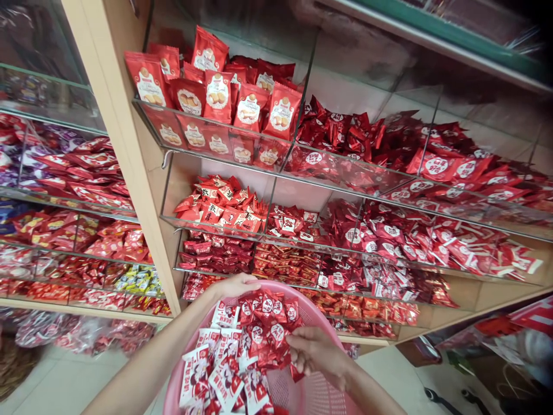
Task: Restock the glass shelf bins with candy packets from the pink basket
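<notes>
A pink plastic basket (311, 397) is in front of me, piled with red and white wrapped snack packets (242, 351). My left hand (235, 285) grips the basket's far rim, fingers curled over the edge. My right hand (313, 351) reaches into the basket from the right, and its fingers pinch red packets (276, 340) near the middle of the pile. Behind the basket stand glass shelves full of red snack packets (389, 236).
A wooden upright (129, 155) separates two shelf units. Cookie packets (216, 92) fill the top left bin. More red packets (78, 173) lie on the left shelves. Tiled floor (56, 380) shows below, with bagged goods at lower left and right.
</notes>
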The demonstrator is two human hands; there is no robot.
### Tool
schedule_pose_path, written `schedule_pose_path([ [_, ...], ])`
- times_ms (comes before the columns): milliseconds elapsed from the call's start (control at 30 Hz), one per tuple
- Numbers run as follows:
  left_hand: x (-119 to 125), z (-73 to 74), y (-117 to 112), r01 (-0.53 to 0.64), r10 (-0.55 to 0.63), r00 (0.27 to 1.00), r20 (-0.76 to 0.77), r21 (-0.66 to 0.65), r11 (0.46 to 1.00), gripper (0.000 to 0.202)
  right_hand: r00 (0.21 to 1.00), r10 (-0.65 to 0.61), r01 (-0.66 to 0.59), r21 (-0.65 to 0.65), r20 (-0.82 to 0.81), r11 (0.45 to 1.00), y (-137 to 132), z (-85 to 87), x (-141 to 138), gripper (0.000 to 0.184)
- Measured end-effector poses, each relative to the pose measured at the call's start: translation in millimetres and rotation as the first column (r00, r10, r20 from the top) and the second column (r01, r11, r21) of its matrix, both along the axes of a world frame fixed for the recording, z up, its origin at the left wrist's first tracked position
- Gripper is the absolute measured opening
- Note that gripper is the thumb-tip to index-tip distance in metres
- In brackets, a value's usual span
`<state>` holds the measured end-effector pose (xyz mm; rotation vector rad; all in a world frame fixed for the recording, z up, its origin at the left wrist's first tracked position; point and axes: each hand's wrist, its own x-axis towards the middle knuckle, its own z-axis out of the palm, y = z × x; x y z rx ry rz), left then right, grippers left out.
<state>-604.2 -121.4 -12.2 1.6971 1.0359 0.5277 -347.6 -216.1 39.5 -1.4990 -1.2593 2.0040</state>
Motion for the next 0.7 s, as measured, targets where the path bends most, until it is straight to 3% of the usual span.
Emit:
schedule_pose_path([
  [133,-1,-3.3,2,0.013,-0.012,1.000,0.022,-0.011,1.000,0.054,0.978,-0.204,0.206,0.073,-0.038,0.976,-3,3.6,19,0.038],
  [200,0,-2.7,2,0.008,-0.007,1.000,0.027,-0.020,1.000,0.054,0.968,-0.250,0.247,0.102,0.012,0.964,-6,-2.2,26,0.041],
  [433,2,5.9,-1,-0.005,0.005,1.000,0.006,-0.023,1.000,0.053,0.949,-0.211,0.151,0.247,0.235,0.957,-16,-33.8,31,0.039],
  [700,2,7.3,-1,-0.006,0.006,1.000,-0.018,-0.020,1.000,0.057,0.935,-0.160,0.060,0.305,0.315,0.951,-12,-47.8,33,0.031],
])
